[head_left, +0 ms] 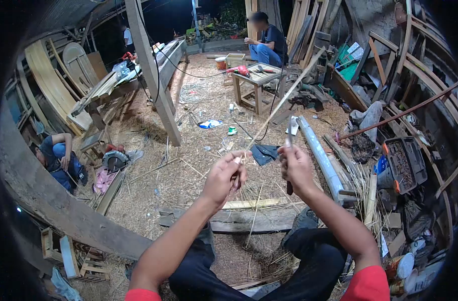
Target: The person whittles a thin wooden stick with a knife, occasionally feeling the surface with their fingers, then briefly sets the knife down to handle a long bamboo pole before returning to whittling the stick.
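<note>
My left hand [226,175] is closed around the lower end of a long, thin pale strip [284,100], which slants up and away to the right. My right hand [296,170] is closed on a knife [289,134], its blade pointing up and its dark handle end showing below the fist. The two hands are apart, with the knife to the right of the strip. Below them a wooden beam [239,220] lies across the floor in front of my legs, with thin strips on and around it.
A small wooden table [259,75] holds a red tool. One person [269,42] sits behind it; another [58,158] crouches at the left near a circular saw [113,159]. A post [154,75] stands left of centre. An open toolbox [403,163] lies at the right.
</note>
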`<action>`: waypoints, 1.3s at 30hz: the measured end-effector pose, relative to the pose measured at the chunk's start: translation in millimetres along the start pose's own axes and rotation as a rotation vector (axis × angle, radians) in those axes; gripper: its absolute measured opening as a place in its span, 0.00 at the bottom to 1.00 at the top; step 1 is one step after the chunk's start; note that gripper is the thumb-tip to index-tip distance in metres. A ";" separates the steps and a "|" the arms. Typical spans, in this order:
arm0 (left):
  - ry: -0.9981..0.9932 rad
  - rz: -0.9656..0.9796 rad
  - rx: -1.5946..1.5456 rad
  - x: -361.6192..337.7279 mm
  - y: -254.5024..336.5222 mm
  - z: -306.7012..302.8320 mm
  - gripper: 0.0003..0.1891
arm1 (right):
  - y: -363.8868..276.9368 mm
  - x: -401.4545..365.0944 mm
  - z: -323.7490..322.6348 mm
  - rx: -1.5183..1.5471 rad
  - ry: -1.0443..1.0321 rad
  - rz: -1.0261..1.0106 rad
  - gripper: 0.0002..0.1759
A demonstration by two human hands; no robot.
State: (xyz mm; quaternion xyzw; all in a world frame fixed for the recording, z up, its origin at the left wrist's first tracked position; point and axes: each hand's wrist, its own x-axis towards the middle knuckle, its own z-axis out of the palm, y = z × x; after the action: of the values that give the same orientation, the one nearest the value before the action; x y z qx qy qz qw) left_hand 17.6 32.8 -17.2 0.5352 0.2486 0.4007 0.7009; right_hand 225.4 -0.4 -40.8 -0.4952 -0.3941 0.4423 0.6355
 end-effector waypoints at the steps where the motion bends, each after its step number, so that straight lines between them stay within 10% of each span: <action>1: -0.019 -0.026 -0.100 9.1 -6.8 -8.0 0.15 | 6.6 1.8 3.7 -0.054 -0.006 -0.018 0.17; 39: 0.408 0.438 0.244 62.7 -23.9 -61.5 0.20 | 38.3 -5.3 -18.9 -0.175 -0.185 -0.086 0.09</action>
State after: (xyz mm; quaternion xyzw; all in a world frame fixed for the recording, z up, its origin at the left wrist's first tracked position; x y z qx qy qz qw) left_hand 11.7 116.0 -53.5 0.5648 0.3090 0.6082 0.4644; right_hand 234.9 -6.2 -82.4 -0.4885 -0.5088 0.4224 0.5692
